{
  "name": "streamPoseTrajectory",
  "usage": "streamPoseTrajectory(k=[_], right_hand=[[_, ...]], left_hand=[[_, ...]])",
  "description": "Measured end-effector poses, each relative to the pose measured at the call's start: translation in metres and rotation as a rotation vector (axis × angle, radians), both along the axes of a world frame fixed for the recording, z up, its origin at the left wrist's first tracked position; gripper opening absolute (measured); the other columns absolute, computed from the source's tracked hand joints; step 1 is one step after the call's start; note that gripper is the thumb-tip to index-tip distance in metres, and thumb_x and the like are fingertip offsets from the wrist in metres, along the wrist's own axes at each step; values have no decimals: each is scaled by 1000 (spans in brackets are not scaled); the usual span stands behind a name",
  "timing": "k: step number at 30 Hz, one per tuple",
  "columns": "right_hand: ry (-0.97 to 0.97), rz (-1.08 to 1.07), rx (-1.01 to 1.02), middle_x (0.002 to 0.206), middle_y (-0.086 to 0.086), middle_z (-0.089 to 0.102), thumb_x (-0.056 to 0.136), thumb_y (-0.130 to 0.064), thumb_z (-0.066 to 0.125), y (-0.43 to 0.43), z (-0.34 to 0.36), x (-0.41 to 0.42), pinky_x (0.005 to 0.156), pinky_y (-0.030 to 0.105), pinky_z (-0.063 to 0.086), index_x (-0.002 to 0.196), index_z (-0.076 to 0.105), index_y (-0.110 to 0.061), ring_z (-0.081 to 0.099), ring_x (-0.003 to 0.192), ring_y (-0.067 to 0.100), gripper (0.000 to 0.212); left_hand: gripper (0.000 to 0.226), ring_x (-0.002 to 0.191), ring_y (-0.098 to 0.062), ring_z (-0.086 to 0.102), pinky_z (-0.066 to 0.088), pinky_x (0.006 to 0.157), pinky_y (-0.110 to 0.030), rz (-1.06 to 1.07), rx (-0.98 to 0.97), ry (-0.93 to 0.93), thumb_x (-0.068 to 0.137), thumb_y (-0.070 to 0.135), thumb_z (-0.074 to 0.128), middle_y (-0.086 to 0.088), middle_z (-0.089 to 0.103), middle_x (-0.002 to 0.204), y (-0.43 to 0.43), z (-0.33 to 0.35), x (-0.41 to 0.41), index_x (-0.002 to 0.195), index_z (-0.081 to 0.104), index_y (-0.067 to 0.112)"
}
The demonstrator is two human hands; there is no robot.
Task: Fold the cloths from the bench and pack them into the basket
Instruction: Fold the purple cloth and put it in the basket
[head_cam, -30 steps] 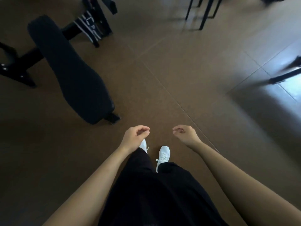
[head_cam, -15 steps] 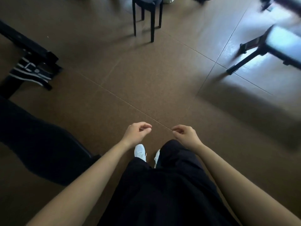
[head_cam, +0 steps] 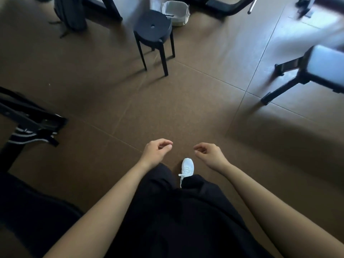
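A black cloth with white stripes (head_cam: pixel 28 137) drapes over a black metal frame (head_cam: pixel 33 118) at the left, its long axis running left to right. A pale, soft-sided basket (head_cam: pixel 176 13) sits far off on the brown floor (head_cam: pixel 186 108), just beyond a round black stool (head_cam: pixel 152 27). The left hand (head_cam: pixel 155 153) and right hand (head_cam: pixel 211 155) hover near, fingers loosely curled, holding nothing.

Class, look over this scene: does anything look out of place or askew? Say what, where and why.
One thing stands out: a black-and-white striped cloth hangs bunched from the dark frame at far left, low near the floor, not folded or packed. The left hand and right hand hold nothing. Nothing looks spilled.
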State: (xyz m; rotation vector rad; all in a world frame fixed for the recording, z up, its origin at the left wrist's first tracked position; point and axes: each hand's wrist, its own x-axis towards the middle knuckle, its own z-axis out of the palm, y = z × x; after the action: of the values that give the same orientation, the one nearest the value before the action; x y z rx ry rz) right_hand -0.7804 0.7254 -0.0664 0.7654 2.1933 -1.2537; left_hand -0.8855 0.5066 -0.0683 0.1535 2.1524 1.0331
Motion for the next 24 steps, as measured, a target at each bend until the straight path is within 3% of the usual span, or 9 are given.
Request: streamPoseTrajectory(k=[8,14,24], right_hand=[[-17,54,38,101,-2,71,97,-27,63,81,4,-158,89,31,53,116,72,-18,65,97,13,23],[-12,-52,82,96,2,73,96,-23,65,125,2,-280,86,31,52,113,74,-15,67,92,17,21],[-28,-226,67,90,-1,71,92,-19,67,246,1,-448,85,30,51,109,75,-18,65,85,16,18]], left_hand=[[14,98,-10,70,52,92,-28,123,64,-51,95,22,67,7,77,101,58,-10,-155,103,78,23],[12,92,-4,67,50,88,-24,-16,65,-53,94,24,69,12,76,98,119,-18,-298,95,76,34],[18,103,-12,67,53,95,-31,-205,9,-2,96,24,67,5,75,108,257,-4,-498,110,77,20]])
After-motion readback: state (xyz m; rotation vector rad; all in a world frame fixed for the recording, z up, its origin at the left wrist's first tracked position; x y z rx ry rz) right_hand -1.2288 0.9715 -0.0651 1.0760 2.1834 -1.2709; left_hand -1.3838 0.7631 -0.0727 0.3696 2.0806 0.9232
